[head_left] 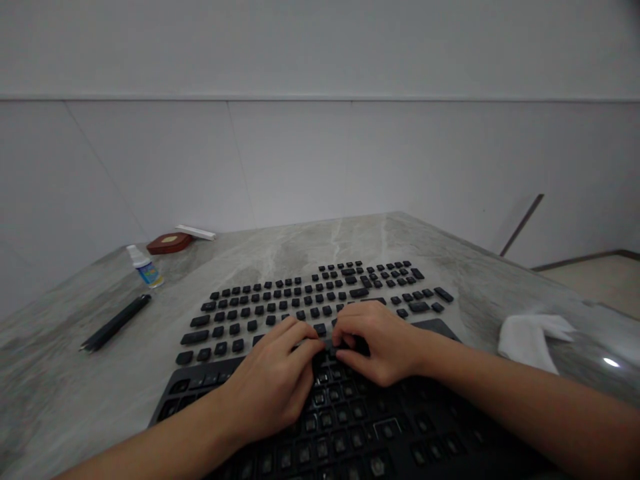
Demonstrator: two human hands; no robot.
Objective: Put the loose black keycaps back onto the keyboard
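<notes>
A black keyboard [345, 417] without keycaps over much of its face lies in front of me, its key sockets exposed. My left hand [280, 373] rests over its far edge, thumb and fingertips drawn together; whatever they may hold is hidden. Opposite it, my right hand [375, 340] is curled, with thumb and forefinger pinching at a small dark piece that looks like a keycap. The fingertips of both hands nearly meet. Just beyond them sits a loose keycap [320, 329]. Many more black keycaps [271, 307] are laid out in rows behind the keyboard.
At the left stand a small spray bottle [149, 272] and a black rod-like bundle [116, 323]. A reddish-brown case [170, 243] and a white strip [196, 232] lie near the wall. White tissue [530, 340] is on the right of the grey marbled table [280, 250].
</notes>
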